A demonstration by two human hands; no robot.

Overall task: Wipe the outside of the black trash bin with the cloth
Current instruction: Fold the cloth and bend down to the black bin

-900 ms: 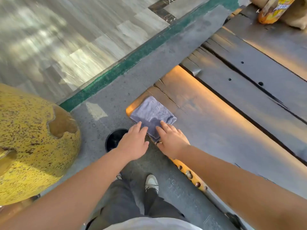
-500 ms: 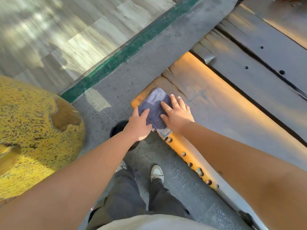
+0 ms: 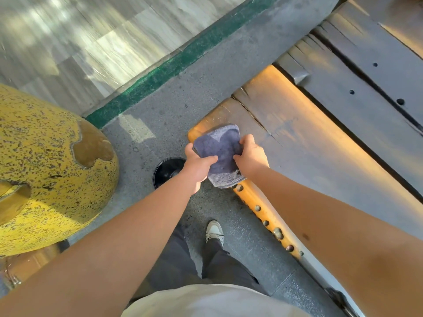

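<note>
A folded grey-blue cloth point(image 3: 220, 152) is at the near corner of the wooden bench point(image 3: 309, 143), lifted between both hands. My left hand point(image 3: 198, 167) grips its left edge and my right hand point(image 3: 251, 155) grips its right edge. The small round black trash bin point(image 3: 166, 170) stands on the concrete floor just left of my left hand, seen from above; my left wrist covers part of its rim.
A large yellow speckled rounded object point(image 3: 45, 170) fills the left side. A green strip point(image 3: 178, 65) runs along the floor edge behind. My legs and a white shoe point(image 3: 214, 231) are below, beside the bench's studded orange edge point(image 3: 265, 216).
Both hands went from lying flat on the cloth to closing on its two edges and raising it off the bench corner. The camera view has shifted slightly.
</note>
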